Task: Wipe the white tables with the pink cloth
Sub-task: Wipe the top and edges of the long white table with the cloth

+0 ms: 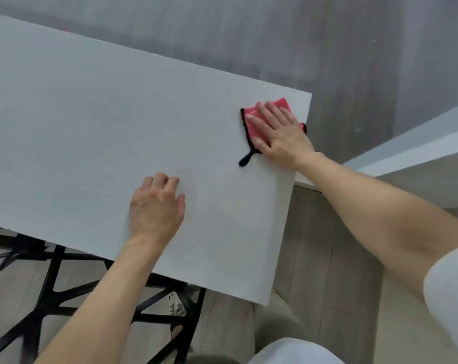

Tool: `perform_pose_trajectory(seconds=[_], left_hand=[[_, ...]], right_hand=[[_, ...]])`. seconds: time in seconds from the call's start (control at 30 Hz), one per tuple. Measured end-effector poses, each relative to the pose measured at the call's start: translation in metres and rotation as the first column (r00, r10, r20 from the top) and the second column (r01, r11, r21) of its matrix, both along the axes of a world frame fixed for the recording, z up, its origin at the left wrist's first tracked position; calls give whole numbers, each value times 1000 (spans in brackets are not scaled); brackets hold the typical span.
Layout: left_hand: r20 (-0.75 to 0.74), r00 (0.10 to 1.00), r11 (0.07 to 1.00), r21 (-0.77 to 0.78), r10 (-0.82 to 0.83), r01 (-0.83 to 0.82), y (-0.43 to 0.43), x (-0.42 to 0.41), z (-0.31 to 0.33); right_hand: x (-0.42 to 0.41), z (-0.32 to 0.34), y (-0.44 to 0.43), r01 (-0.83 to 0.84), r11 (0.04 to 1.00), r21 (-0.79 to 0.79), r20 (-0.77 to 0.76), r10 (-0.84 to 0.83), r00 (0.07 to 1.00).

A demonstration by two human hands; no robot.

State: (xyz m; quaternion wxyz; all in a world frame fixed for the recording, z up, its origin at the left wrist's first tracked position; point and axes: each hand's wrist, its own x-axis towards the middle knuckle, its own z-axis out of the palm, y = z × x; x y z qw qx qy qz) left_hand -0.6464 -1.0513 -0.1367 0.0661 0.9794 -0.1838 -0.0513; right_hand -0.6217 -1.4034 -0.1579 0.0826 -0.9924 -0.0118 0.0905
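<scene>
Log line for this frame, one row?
phase: wiping | right hand: flat, pressing pink cloth near far corner of white table | left hand: resting on table

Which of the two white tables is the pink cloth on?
The large table filling the middle: the pink cloth lies near its far right corner, under the right hand. The other table, at the right edge, shows no cloth.

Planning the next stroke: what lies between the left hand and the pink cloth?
Head view: only bare white table lies between the left hand and the black-edged pink cloth under the right hand.
</scene>
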Motion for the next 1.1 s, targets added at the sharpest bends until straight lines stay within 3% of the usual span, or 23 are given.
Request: perform_pose_trajectory(seconds=[0.07, 0.13, 0.23, 0.3, 0.37, 0.43, 0.6, 0.73, 0.83, 0.93, 1.0, 1.1], left_hand=[[-31, 999, 999, 26, 27, -26, -4, 4, 3], [-69, 997, 998, 64, 34, -29, -3, 6, 6], [-105, 994, 995, 103, 21, -10, -2, 8, 10], [-127, 991, 994, 107, 30, -17, -3, 9, 14], [-162, 986, 993, 119, 44, -25, -6, 10, 17], [-210, 976, 989, 142, 64, -35, -7, 6, 18], [-258, 965, 983, 186, 45, 4, -13, -2, 26], [-270, 963, 973, 221, 2, 60, -12, 6, 34], [-193, 972, 981, 111, -137, 160, -18, 5, 39], [-169, 935, 946, 32, -312, 322, -41, -1, 44], [-183, 880, 894, 14, -438, 448, -62, 1, 47], [-221, 821, 836, 44, -526, 547, -105, 16, 55]], right_hand=[[44, 0, 5, 222, 975, -10, 8, -221, 975], [74, -2, 49, 276, 961, 4, 3, -276, 961], [59, -5, 122, -57, 998, 27, 25, 56, 998], [16, -7, 133, -273, 961, 39, 69, 270, 960], [-23, -11, 107, -361, 932, 39, 84, 357, 930], [-42, -11, 65, -340, 940, 31, 49, 339, 940], [-50, -3, 39, -25, 999, 27, -34, 26, 999], [-97, -16, 75, 286, 957, 59, 4, -286, 958], [-159, -23, 100, 525, 832, 182, 14, -536, 844], [-177, -17, 126, 710, 566, 420, -151, -727, 669], [-157, -11, 123, 715, 436, 546, -188, -768, 612], [-96, -16, 82, 679, 414, 607, -72, -822, 565]])
